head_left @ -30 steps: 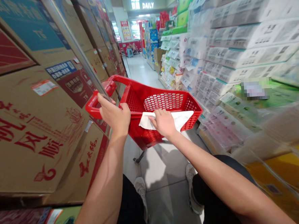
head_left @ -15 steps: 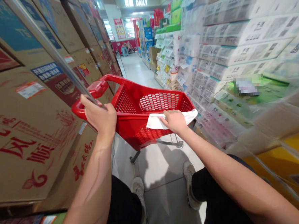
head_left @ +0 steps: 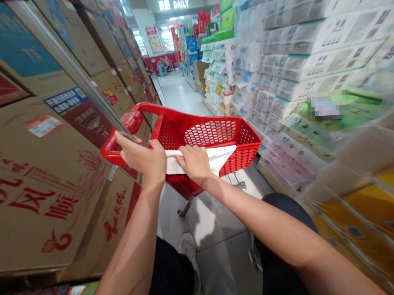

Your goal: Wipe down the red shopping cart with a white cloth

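A red plastic shopping cart (head_left: 192, 183) with a honeycomb-holed basket stands in front of me at a slant. My right hand (head_left: 195, 162) is closed over a white cloth (head_left: 222, 157), pressing it on the near top rim of the basket. Part of the cloth hangs over the basket's outer side, and its left end reaches my left hand. My left hand (head_left: 144, 158) wraps around a slanting metal pole (head_left: 90, 91), close by the cart's red handle (head_left: 108, 149). How the pole runs below this hand is hidden.
Stacked cardboard boxes (head_left: 25, 176) rise on my left. Wrapped white paper packs (head_left: 312, 64) are piled on my right, with yellow packs (head_left: 364, 217) lower down. A tiled aisle (head_left: 183, 88) runs ahead past a blue stool (head_left: 162, 69).
My right hand has slid left along the basket rim with the cloth, close to my left hand. My left hand stays on the pole. The view has shifted slightly.
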A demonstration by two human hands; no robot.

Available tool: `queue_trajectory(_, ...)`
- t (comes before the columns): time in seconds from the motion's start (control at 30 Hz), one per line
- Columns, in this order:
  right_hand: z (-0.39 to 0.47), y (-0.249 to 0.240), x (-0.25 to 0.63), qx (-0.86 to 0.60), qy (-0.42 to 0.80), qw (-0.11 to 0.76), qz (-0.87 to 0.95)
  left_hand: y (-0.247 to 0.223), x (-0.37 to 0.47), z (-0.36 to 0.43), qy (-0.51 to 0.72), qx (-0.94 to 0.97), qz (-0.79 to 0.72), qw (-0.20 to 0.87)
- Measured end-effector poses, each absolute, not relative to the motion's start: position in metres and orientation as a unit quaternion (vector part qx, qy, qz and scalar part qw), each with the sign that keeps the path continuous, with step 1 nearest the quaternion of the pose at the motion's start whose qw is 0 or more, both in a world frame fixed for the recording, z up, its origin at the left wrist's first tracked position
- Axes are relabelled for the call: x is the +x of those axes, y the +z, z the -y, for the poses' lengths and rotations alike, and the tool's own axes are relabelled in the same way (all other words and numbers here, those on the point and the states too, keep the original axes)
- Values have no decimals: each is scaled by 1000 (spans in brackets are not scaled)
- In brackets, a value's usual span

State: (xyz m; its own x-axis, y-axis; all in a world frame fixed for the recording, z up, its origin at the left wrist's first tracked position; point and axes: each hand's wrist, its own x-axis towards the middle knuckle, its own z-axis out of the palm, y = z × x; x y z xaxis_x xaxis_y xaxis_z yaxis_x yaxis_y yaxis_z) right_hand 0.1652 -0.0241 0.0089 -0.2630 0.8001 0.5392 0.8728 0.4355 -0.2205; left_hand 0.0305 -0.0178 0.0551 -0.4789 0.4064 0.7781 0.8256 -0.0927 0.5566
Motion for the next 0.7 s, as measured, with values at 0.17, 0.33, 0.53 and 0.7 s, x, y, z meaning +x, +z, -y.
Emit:
queue_trajectory(0.17, 19, 5, 182, -496, -70, 297, 813, 56, 23, 20, -541, -509, 649, 165)
queue_trajectory(0.33, 9, -12, 244, -520, -105, 247, 811, 56, 6, 16, -545, -513, 646, 147)
queue_trajectory(0.53, 3, -23, 323, -588, -115, 173, 782, 58, -7, 11, -554, -519, 633, 151)
queue_trajectory(0.7, 8, -23, 304, -587, -127, 206, 773, 58, 0, 7, -576, -489, 639, 144)
